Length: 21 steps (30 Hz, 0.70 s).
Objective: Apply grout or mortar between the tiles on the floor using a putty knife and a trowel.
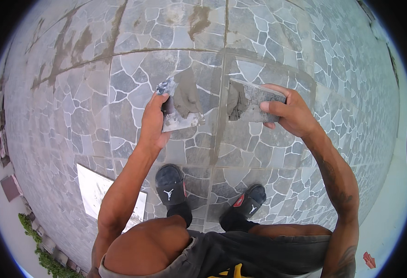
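My left hand [155,116] is closed on the edge of a pale flat plate [182,124] smeared with grey. A lump of wet grey mortar [188,97] lies on it. To the right, my right hand [289,111] grips a rectangular piece of tile [254,104], thumb on its face and fingers behind. Grey paste coats this piece's left end, and faint ridges show across its face. Both pieces are held apart above the stone-patterned tile floor [166,65], on either side of a grey joint [219,106] filled with paste.
A white board [88,190] with dark smears lies on the floor beside my left forearm. My feet in dark slides [170,185] stand just below the hands. Brown smears [199,21] mark tiles farther ahead. Green plants [41,250] and a brown square [11,187] sit along the left edge.
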Each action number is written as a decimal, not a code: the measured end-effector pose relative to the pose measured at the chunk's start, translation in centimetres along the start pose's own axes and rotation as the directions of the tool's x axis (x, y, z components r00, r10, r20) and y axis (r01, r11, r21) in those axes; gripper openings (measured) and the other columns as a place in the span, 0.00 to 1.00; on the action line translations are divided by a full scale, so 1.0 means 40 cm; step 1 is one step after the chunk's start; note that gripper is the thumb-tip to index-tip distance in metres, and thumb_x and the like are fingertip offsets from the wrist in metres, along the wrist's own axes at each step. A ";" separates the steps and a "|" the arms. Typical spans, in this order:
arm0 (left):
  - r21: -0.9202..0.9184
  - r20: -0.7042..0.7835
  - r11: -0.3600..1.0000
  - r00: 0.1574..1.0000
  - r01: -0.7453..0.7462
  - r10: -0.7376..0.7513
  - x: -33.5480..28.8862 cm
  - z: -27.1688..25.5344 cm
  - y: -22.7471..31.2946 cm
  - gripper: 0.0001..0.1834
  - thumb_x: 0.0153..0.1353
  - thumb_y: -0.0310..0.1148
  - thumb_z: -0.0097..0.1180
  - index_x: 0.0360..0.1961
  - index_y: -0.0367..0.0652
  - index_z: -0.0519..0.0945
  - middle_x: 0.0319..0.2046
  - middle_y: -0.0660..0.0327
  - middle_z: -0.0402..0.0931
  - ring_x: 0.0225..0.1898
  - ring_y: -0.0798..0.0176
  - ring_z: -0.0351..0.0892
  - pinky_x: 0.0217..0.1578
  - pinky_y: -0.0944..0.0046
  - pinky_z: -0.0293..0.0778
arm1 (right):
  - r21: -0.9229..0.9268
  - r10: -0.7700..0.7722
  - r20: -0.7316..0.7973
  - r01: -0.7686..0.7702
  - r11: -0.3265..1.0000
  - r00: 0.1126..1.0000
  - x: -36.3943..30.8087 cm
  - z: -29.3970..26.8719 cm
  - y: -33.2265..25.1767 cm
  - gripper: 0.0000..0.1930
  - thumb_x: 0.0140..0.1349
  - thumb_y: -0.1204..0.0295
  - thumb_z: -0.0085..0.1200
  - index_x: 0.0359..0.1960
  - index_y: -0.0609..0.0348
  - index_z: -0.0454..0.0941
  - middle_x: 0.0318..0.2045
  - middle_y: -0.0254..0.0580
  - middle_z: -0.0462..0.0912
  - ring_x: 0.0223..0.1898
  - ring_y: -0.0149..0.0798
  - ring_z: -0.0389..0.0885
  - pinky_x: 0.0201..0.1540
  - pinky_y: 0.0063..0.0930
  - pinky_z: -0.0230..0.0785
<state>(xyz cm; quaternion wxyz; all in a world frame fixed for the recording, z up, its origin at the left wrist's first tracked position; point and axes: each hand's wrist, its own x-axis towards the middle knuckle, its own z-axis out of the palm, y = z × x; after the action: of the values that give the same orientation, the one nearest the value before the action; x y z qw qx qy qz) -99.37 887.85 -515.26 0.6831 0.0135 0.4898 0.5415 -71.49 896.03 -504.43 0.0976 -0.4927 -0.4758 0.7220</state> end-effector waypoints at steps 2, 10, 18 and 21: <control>-0.105 0.043 0.991 0.996 0.084 -0.080 -0.060 0.057 -0.023 0.14 0.63 0.35 0.46 0.48 0.44 0.72 0.43 0.62 0.73 0.45 0.61 0.75 0.48 0.56 0.74 | 0.154 -0.088 -0.112 0.105 0.982 0.990 -0.091 0.004 -0.017 0.21 0.58 0.74 0.55 0.53 0.69 0.73 0.29 0.37 0.78 0.24 0.27 0.72 0.29 0.24 0.66; -0.193 0.146 0.961 0.974 0.197 -0.171 -0.336 0.279 -0.074 0.15 0.62 0.36 0.51 0.47 0.41 0.74 0.43 0.58 0.77 0.44 0.58 0.79 0.48 0.54 0.75 | -0.437 -0.430 -0.163 0.326 0.838 0.888 -0.435 0.080 -0.111 0.23 0.60 0.78 0.51 0.59 0.66 0.67 0.44 0.47 0.79 0.38 0.36 0.79 0.43 0.28 0.71; -0.250 0.301 0.934 0.937 0.257 -0.177 -0.509 0.362 -0.099 0.15 0.63 0.36 0.49 0.46 0.38 0.74 0.42 0.57 0.78 0.43 0.59 0.80 0.48 0.57 0.75 | -0.726 -0.835 0.285 0.675 0.132 0.470 -0.579 0.115 -0.103 0.39 0.40 0.87 0.58 0.61 0.62 0.65 0.60 0.54 0.69 0.58 0.54 0.71 0.58 0.39 0.67; -0.255 0.295 0.930 0.937 0.265 -0.186 -0.540 0.363 -0.096 0.14 0.64 0.36 0.48 0.46 0.38 0.74 0.42 0.57 0.78 0.43 0.60 0.80 0.48 0.59 0.75 | -0.745 -0.806 0.350 0.663 0.069 0.477 -0.614 0.144 -0.097 0.43 0.35 0.86 0.62 0.62 0.62 0.64 0.61 0.55 0.67 0.59 0.56 0.70 0.58 0.40 0.68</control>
<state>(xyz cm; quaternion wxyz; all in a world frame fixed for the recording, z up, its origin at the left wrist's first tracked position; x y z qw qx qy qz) -85.23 877.42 -495.69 0.7951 -0.0713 0.3074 0.5179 -65.22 879.72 -485.83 0.2468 -0.2187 -0.9183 0.2189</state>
